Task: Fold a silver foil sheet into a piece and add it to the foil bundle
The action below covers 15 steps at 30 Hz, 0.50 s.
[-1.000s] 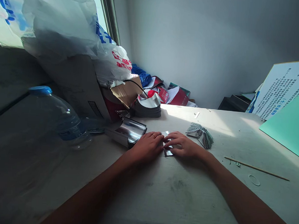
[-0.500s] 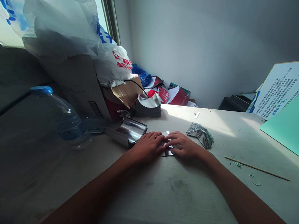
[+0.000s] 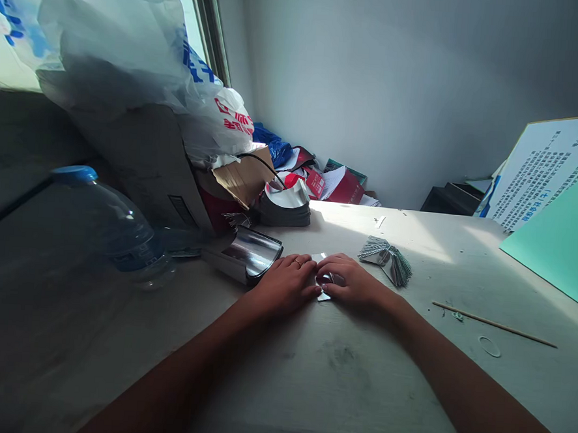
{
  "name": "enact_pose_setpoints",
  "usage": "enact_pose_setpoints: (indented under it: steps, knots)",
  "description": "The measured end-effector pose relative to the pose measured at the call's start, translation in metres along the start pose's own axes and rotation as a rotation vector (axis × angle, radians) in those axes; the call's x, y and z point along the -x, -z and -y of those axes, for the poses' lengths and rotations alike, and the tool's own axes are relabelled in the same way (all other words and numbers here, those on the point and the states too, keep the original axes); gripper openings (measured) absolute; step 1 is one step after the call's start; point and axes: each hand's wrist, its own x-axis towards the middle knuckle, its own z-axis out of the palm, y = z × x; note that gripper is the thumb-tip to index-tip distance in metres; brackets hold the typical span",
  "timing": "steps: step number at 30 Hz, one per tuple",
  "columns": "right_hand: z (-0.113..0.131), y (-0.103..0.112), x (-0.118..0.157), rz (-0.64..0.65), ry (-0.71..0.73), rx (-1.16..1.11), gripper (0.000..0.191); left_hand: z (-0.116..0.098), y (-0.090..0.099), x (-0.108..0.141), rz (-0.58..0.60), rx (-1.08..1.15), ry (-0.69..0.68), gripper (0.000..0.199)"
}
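Note:
A small shiny silver sheet (image 3: pixel 324 296) lies on the white table between my hands. My left hand (image 3: pixel 289 278) rests flat over its left side, a ring on one finger. My right hand (image 3: pixel 344 280) curls at its right side, thumb and fingertips closed on the sheet, whose edge looks lifted or bent there. Just left of my left hand sits a stack of curved silver sheets (image 3: pixel 255 252). Beyond my right hand lies a fanned bundle of thin silver strips (image 3: pixel 389 258), pinched at its middle.
A clear bottle with a blue cap (image 3: pixel 135 243) stands at the left, near a box under plastic bags (image 3: pixel 118 49). A stack of dark curved sheets (image 3: pixel 284 210) is at the back. On the right are a thin stick (image 3: pixel 495 322), a white ring (image 3: pixel 489 346) and green card (image 3: pixel 562 240).
The fingers of my right hand have drawn in on the silver sheet, and its right side has bent up. My left hand has stayed nearly still. The view has shifted slightly.

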Motion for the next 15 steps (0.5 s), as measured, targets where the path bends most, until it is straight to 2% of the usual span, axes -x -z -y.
enact_pose_setpoints:
  steps: [4, 9, 15]
  knots:
    - [0.002, -0.002, 0.0, 0.001, -0.069, 0.044, 0.022, 0.001, -0.002, -0.001, -0.003, 0.006, -0.001, 0.049]
    - [-0.004, 0.0, 0.001, 0.055, -0.077, 0.067, 0.024, 0.005, -0.005, 0.0, 0.0, 0.001, -0.005, 0.051]
    - [-0.009, 0.0, 0.001, 0.092, -0.069, 0.061, 0.032, 0.009, -0.005, 0.0, -0.003, 0.024, -0.02, 0.069]
